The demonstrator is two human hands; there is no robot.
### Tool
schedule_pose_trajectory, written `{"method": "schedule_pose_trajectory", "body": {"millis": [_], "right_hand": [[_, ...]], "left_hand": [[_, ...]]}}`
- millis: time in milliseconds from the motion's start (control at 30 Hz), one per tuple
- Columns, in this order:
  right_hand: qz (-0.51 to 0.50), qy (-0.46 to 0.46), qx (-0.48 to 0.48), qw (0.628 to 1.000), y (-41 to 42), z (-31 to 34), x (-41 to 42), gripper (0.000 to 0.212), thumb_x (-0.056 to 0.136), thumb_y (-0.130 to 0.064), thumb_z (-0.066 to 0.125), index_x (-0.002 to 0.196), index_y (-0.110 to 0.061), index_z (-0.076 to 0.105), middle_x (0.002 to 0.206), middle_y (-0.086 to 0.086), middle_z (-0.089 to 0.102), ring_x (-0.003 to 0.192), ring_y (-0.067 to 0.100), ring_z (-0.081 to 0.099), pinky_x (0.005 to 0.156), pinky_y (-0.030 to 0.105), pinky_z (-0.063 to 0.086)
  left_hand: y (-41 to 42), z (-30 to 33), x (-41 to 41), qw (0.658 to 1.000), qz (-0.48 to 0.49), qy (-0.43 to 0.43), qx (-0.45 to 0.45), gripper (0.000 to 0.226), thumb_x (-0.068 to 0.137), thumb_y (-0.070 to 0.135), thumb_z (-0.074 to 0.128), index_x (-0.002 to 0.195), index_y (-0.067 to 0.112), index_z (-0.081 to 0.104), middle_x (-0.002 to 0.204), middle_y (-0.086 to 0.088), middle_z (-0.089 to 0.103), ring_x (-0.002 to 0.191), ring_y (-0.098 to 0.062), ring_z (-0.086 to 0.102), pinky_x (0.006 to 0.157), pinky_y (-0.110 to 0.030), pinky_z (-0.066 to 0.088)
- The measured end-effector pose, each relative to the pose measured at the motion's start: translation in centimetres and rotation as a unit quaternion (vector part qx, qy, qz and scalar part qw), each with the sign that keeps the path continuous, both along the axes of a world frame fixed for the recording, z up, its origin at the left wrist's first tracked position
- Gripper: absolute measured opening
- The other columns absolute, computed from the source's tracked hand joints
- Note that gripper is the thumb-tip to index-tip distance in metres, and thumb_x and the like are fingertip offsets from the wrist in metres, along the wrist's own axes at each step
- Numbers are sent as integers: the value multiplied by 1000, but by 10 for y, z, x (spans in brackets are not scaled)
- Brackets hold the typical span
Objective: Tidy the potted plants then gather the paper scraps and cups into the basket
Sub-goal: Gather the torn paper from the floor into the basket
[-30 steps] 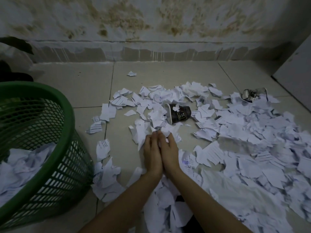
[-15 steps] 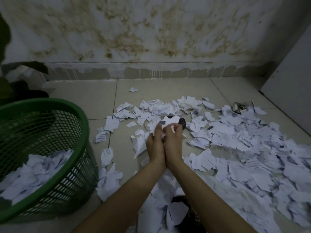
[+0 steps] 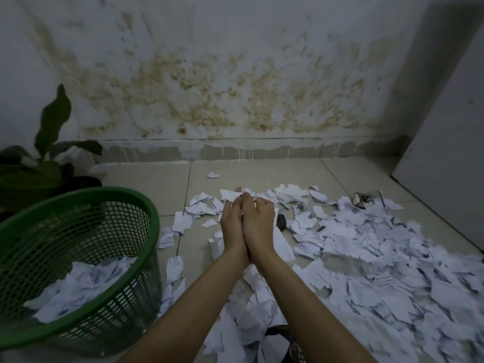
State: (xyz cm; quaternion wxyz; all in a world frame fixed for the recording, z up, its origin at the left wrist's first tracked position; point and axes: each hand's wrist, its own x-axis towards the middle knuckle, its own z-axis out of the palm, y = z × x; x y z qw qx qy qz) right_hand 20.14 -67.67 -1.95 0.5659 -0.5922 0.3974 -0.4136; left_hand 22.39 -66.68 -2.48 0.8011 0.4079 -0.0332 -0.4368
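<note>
Two hands meet at centre frame, pressed side by side with a bunch of scraps [image 3: 231, 195] squeezed between them. The left hand [image 3: 231, 225] and right hand [image 3: 258, 222] both curl their fingers round this paper, which pokes out white above the fingertips and hangs below the right palm. Both forearms run down to the bottom edge of the frame.

Just right of the right hand, a dark cup [image 3: 281, 222] lies on the floor, mostly hidden behind the held paper. A second cup [image 3: 362, 200] lies on its side further right, at the far edge of the litter.

Torn paper [image 3: 379, 258] covers the tiled floor [image 3: 157, 176] across the right and lower middle of the frame, thinning toward the left.

At lower left stands the green basket [image 3: 154, 221], with scraps heaped in its bottom. Behind it, at the left edge, a plant [image 3: 52, 119] leans against the stained wall [image 3: 235, 87].
</note>
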Motion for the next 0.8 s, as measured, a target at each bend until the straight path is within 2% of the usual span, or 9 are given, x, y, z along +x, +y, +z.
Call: {"method": "schedule_pose_trajectory", "body": {"millis": [33, 133, 200, 267, 367, 433, 533, 667, 800], "right_hand": [[-14, -6, 7, 1000, 2, 3, 1, 20, 95, -26, 47, 83, -9, 47, 109, 20, 53, 95, 28, 56, 82, 37, 46], [-2, 3, -34, 999, 5, 12, 0, 18, 97, -20, 42, 79, -19, 44, 113, 14, 47, 97, 23, 53, 79, 29, 42], [16, 8, -61, 998, 5, 15, -1, 21, 99, -20, 38, 93, -6, 53, 110, 7, 43, 96, 20, 52, 79, 24, 40], [34, 7, -78, 996, 5, 17, -1, 26, 100, -20, 36, 103, -1, 54, 103, 1, 41, 94, 17, 52, 80, 24, 40], [63, -33, -67, 995, 8, 20, -4, 23, 99, -18, 37, 120, -16, 47, 100, -2, 50, 89, 13, 56, 74, 23, 46], [81, -43, -52, 994, 10, 20, -3, 29, 99, -19, 40, 127, -25, 44, 110, -2, 57, 97, 12, 58, 82, 23, 50], [96, -33, -45, 994, 14, 22, 2, 16, 97, -22, 46, 108, -26, 56, 114, -1, 61, 108, 13, 57, 93, 24, 47], [128, -68, -28, 989, 18, 27, 8, 12, 93, -24, 53, 82, -23, 58, 81, -5, 64, 76, 9, 61, 63, 7, 46], [142, -81, -17, 986, 23, 33, 14, 20, 90, -27, 58, 75, -15, 54, 74, 3, 58, 67, 13, 55, 62, 16, 45]], "left_hand": [[0, 2, 0, 1000, -8, 18, -11, 30, 101, 24, 32, 77, 15, 47, 64, -2, 48, 67, -11, 42, 68, -22, 34], [4, 9, 5, 998, 21, -59, 30, 20, 99, 19, 37, 88, 9, 52, 75, -5, 48, 69, -15, 48, 68, -25, 37], [7, 14, 6, 991, 57, -113, 48, 18, 97, 16, 42, 90, 5, 56, 74, -6, 54, 69, -16, 52, 65, -27, 40], [9, 19, 7, 983, 82, -154, 55, 22, 96, 13, 44, 82, 8, 59, 72, -5, 56, 67, -16, 54, 63, -26, 42], [8, 24, 7, 978, 118, -156, 79, 21, 98, 14, 41, 90, 8, 60, 76, -6, 60, 67, -16, 57, 59, -22, 46], [10, 25, 8, 978, 137, -132, 87, 22, 98, 14, 40, 100, 6, 60, 77, -5, 61, 67, -17, 58, 52, -18, 48], [12, 26, 12, 977, 144, -134, 86, 21, 99, 15, 39, 96, 5, 57, 76, -5, 57, 73, -21, 56, 58, -22, 45], [17, 31, 16, 962, 216, -127, 111, 29, 97, 16, 43, 70, 13, 53, 69, -7, 58, 65, -20, 56, 57, -25, 43], [21, 35, 23, 962, 218, -141, 89, 32, 98, 17, 42, 68, 14, 53, 66, -5, 58, 64, -18, 56, 60, -26, 44]]}}
